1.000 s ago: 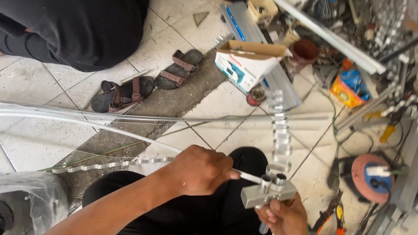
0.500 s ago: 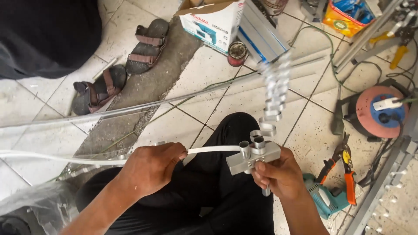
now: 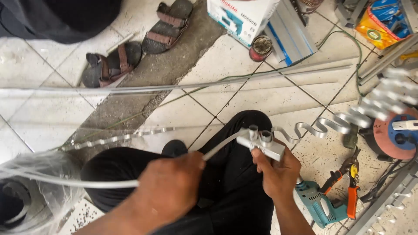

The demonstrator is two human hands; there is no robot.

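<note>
My right hand [image 3: 278, 173] grips a small grey metal bending block [image 3: 262, 143] with two upright pegs, held above my dark-trousered lap. My left hand [image 3: 167, 190] is closed around a flat white metal strip [image 3: 69, 182] that feeds into the pegs from the left. Past the block the strip comes out as a wavy zigzag band [image 3: 348, 117] that rises toward the upper right, blurred at its far end.
A teal power drill [image 3: 320, 204] and orange-handled pliers [image 3: 350, 191] lie on the tiles at the right. A finished zigzag piece [image 3: 117, 139], long metal rods [image 3: 174, 87], two sandals [image 3: 130, 48], a white tool box [image 3: 241, 17], a round can [image 3: 260, 48] and a plastic-wrapped coil [image 3: 26, 191] surround me.
The wavy band has swung from standing upright above the block to leaning out to the right. My left hand has slid along the strip, closer to the block. The view has shifted.
</note>
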